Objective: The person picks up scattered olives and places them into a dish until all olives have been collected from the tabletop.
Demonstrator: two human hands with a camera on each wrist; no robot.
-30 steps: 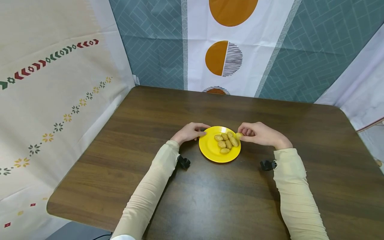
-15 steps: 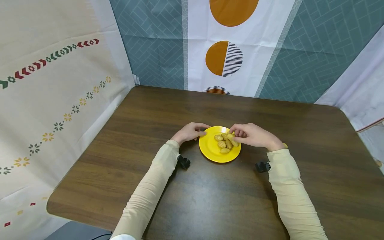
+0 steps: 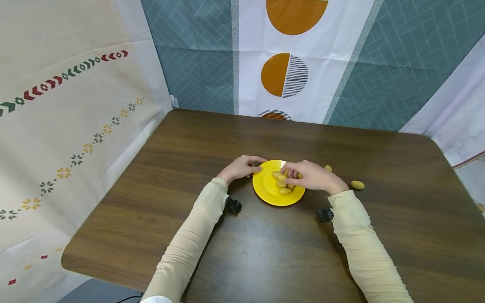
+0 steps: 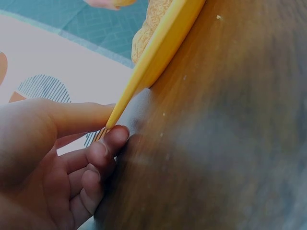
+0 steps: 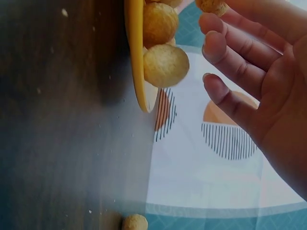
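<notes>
A yellow plate [image 3: 261, 191] lies on the table, bearing several oval, golden, rough-skinned potato-like pieces [image 3: 285, 191]. My left hand [image 3: 241, 167] pinches its left rim, thumb on top and fingertips beneath, as the left wrist view shows. My right hand [image 3: 308, 176] is above the plate's right half and pinches one potato-like piece [image 5: 211, 5] at its fingertips; in the head view the hand covers some of the pieces below. The other fingers of that hand are bent and hold nothing. Right wrist view: two pieces [image 5: 166, 65] sit close by the plate's rim.
Two more potato-like pieces lie on the wooden table [image 3: 242, 252] right of the plate, one [image 3: 357, 185] by the right wrist and one [image 3: 328, 168] behind the hand. Patterned cloths [image 3: 201, 63] hang along the table's back and left sides.
The right hand has moved left, from the plate's right rim to over the pieces, carrying one piece. Two pieces on the table now show from behind it. The left hand stays on the rim.
</notes>
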